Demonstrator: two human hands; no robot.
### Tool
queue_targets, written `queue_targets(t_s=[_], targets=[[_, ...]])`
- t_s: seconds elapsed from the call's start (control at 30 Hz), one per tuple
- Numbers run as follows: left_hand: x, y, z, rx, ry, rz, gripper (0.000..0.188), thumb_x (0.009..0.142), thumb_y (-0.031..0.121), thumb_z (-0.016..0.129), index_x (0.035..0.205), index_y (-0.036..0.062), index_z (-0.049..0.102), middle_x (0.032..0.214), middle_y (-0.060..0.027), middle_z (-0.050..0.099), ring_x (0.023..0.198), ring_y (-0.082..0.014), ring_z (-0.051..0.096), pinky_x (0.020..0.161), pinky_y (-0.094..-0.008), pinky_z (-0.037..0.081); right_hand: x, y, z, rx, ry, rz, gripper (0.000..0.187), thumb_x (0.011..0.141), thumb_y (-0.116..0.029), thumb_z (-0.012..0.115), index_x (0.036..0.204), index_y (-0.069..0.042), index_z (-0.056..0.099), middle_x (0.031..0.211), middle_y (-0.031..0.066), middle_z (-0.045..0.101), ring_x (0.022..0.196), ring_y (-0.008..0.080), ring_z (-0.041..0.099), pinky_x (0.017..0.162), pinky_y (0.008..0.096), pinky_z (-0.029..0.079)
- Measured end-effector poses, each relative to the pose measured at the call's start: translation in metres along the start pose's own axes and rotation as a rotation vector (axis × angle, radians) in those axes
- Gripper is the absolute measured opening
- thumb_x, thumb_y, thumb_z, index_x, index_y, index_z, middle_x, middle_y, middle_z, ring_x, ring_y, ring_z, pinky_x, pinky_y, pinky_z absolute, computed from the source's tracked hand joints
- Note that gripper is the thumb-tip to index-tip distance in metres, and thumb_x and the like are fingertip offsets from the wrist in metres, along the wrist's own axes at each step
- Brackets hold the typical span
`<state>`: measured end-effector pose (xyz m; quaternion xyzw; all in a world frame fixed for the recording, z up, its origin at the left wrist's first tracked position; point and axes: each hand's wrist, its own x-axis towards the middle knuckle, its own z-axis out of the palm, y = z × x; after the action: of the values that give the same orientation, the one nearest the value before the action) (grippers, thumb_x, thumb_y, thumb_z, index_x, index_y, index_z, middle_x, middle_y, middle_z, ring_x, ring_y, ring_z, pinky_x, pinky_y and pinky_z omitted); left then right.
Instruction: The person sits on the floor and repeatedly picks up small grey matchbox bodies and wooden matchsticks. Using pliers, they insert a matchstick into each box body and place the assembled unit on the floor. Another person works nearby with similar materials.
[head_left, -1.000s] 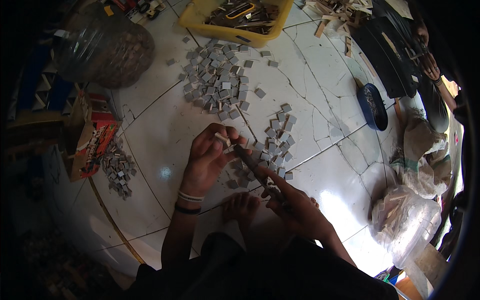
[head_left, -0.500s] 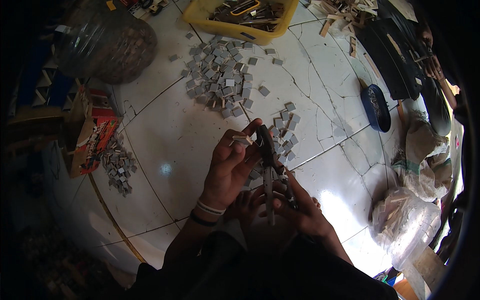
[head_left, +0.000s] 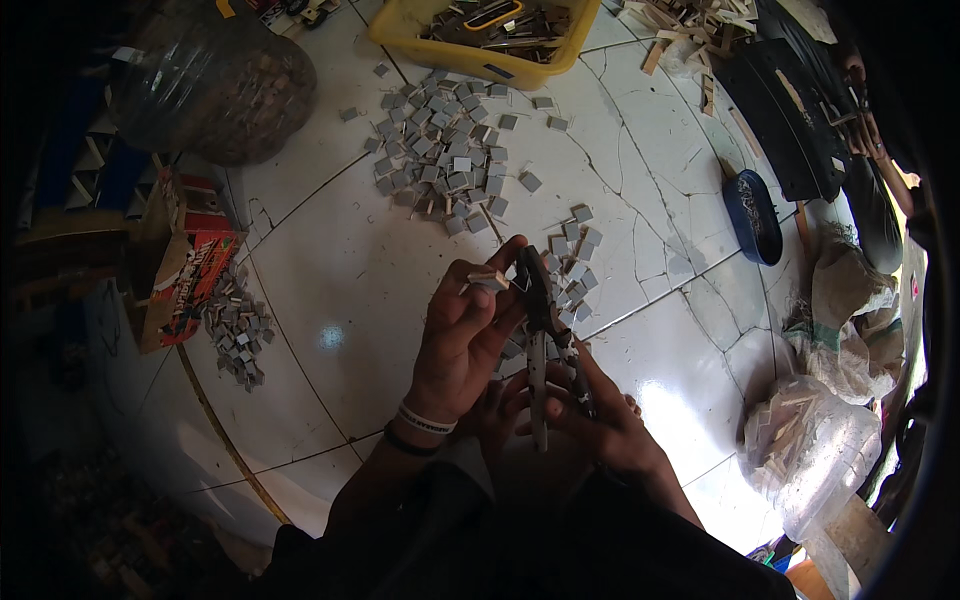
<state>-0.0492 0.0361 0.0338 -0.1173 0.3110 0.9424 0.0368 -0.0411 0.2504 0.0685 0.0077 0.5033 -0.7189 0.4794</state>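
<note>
Between the thumb and fingers of my left hand (head_left: 455,340) is a small wooden block (head_left: 488,281) with a grey face. A thin bent wire (head_left: 521,283) sticks out of the block toward the pliers. My right hand (head_left: 605,425) grips the handles of the pliers (head_left: 540,320), whose dark jaws point away from me beside my left fingertips. Whether the jaws touch the wire I cannot tell. Just beyond and to the right of the pliers lie several similar grey-faced blocks (head_left: 575,255), some hidden behind the tool and my hands.
A large pile of grey-faced blocks (head_left: 440,145) covers the tiled floor ahead, below a yellow tub (head_left: 490,68) of tools. At left are a smaller pile (head_left: 238,330), a torn red box (head_left: 195,260) and a clear jar (head_left: 215,90). A blue dish (head_left: 752,215) and plastic bag (head_left: 815,450) lie right.
The handles of the pliers look slightly closer together, and the jaws have shifted a little. My left hand has barely moved with the block. At far right, another person's hands have shifted.
</note>
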Motion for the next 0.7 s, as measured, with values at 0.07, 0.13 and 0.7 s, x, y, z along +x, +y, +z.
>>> queue_targets(t_s=[0.07,0.13,0.7], targets=[[-0.0002,0.0005,0.0003,0.0,-0.003,0.001,0.015,0.103,0.018,0.068,0.105,0.0117,0.054,0.164,-0.019,0.038,0.15,-0.0384,0.043,0.123,-0.05,0.042,-0.0001,0.0013,-0.0006,-0.001,-0.008,-0.007,0.08,0.107,-0.005,0.058,0.17,-0.008,0.008,0.151,0.0184,0.053,0.143,0.0259,0.052,0.117,0.0407,0.044],[-0.0005,0.0009,0.0008,0.0,-0.006,0.0,0.015,0.103,0.018,0.068,0.106,0.0119,0.054,0.164,-0.0193,0.038,0.15,-0.0383,0.043,0.123,-0.0502,0.042,0.0,0.0024,-0.0016,0.032,-0.029,-0.004,0.082,0.106,-0.002,0.059,0.17,-0.009,0.008,0.151,0.0182,0.053,0.143,0.0259,0.051,0.117,0.0408,0.044],[-0.0012,0.001,0.0041,-0.02,0.015,-0.005,0.012,0.103,0.014,0.066,0.107,0.0111,0.056,0.164,-0.0196,0.038,0.15,-0.0369,0.043,0.123,-0.0466,0.042,-0.0005,-0.0021,0.0009,0.034,-0.027,0.003,0.084,0.102,0.006,0.058,0.17,-0.01,0.011,0.149,0.0168,0.055,0.142,0.0254,0.052,0.115,0.0414,0.046]])
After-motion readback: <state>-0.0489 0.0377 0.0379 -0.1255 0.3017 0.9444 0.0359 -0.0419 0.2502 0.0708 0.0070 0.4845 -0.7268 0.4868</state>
